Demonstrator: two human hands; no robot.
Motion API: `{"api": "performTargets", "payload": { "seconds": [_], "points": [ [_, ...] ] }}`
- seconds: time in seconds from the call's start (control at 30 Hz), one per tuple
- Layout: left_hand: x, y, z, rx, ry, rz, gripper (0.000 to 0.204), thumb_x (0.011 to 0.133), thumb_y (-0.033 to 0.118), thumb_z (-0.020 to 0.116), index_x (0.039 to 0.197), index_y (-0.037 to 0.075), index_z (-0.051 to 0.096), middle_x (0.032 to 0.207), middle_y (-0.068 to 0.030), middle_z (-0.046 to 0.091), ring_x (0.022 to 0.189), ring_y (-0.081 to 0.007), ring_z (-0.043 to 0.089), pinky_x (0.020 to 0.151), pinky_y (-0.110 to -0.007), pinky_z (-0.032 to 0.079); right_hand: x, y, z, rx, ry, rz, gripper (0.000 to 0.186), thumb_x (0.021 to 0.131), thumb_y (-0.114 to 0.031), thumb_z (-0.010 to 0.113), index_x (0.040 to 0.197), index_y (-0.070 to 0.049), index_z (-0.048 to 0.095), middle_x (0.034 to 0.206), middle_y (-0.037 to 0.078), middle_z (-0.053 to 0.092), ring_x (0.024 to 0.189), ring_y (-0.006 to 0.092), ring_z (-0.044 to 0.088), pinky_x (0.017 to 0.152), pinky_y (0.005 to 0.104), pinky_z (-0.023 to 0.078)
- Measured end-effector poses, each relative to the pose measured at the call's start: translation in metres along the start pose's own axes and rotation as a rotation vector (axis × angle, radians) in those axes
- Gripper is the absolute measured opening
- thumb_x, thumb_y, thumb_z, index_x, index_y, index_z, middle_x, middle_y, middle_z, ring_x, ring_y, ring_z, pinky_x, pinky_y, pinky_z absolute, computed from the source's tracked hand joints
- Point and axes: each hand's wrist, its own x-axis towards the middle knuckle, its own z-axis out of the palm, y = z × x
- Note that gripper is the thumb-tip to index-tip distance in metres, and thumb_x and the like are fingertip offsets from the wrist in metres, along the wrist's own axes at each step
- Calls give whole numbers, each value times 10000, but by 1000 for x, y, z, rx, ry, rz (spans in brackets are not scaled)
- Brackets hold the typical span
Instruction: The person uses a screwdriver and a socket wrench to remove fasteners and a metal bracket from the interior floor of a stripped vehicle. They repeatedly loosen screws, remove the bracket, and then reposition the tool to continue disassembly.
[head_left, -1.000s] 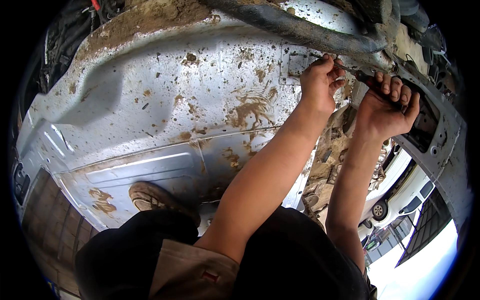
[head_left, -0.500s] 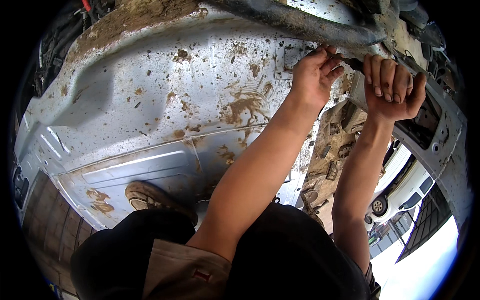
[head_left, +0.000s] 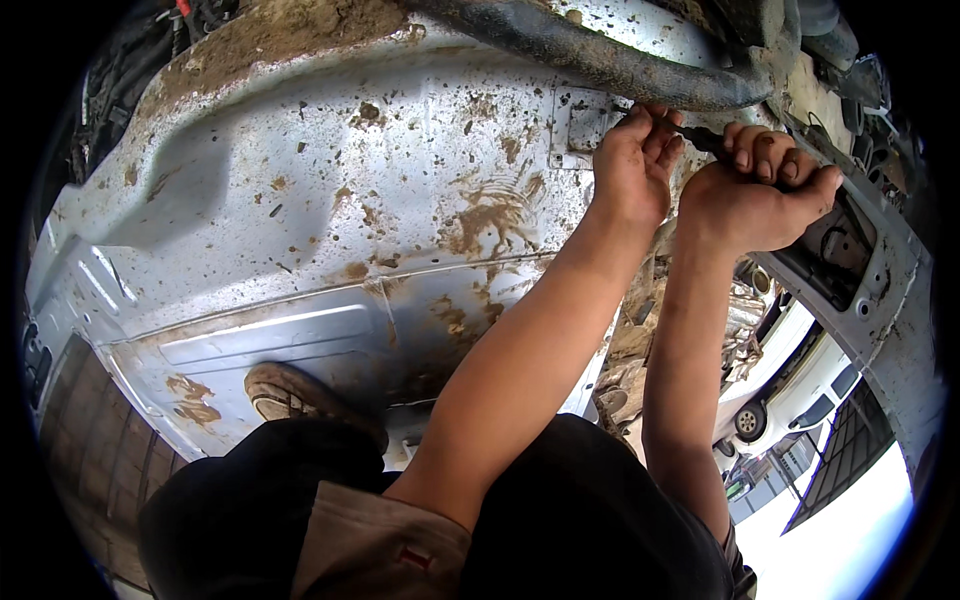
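Right hand further left, tool tip indistinct

The broad, contoured sheet-metal panel is silver-grey, speckled dark and smeared brown, with brown caked mud along its upper edge. The thick curved tube is blackish with dusty grey mottling; the slim hand tool's handle is black. The tan fabric sleeve bears a small red mark; the loose cloth trousers are black, the rounded shoe brown, the parked vehicle white.
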Motion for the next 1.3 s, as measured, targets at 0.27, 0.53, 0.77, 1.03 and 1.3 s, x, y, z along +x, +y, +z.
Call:
{"api": "performTargets", "payload": {
  "seconds": [0.27,0.53,0.77,1.03,1.3],
  "points": [
    [-1,-4,-7,-30,-78,-2,97,949,163,510,1010,144,584,982,9,620,947,-118,567,844,-305,419,-1,-4,0,12,-220,7,491,1020,-357,349,591,-144,238,470,15,257,426,150,237,454,311,273],
    [4,1,-13,-146,-279,-29,102,928,146,504,936,87,587,932,-37,614,924,-159,565,874,-314,430,15,-4,-19,35,-983,94,556,1030,-450,334,558,-156,325,490,0,326,487,148,281,532,326,263],
    [5,-7,-5,-169,-157,72,132,937,89,444,984,51,561,911,-71,612,901,-204,581,905,-345,457,-11,-11,-20,-30,-377,-14,381,991,-422,529,861,-67,484,806,72,485,795,206,496,817,380,435],
    [-12,-7,-1,-217,-124,3,122,919,140,539,1008,69,584,980,-55,623,971,-198,578,946,-339,444,17,-26,-27,105,-887,65,645,982,-618,299,598,-119,439,517,-2,355,484,155,322,558,319,306],
    [-20,-7,-3,-95,-192,-57,56,938,144,594,989,121,586,976,-14,625,995,-163,581,921,-351,445,-19,-15,-24,-103,-312,-70,365,1029,-325,380,1065,-24,582,960,102,552,970,271,561,982,480,413]
  ]
}}
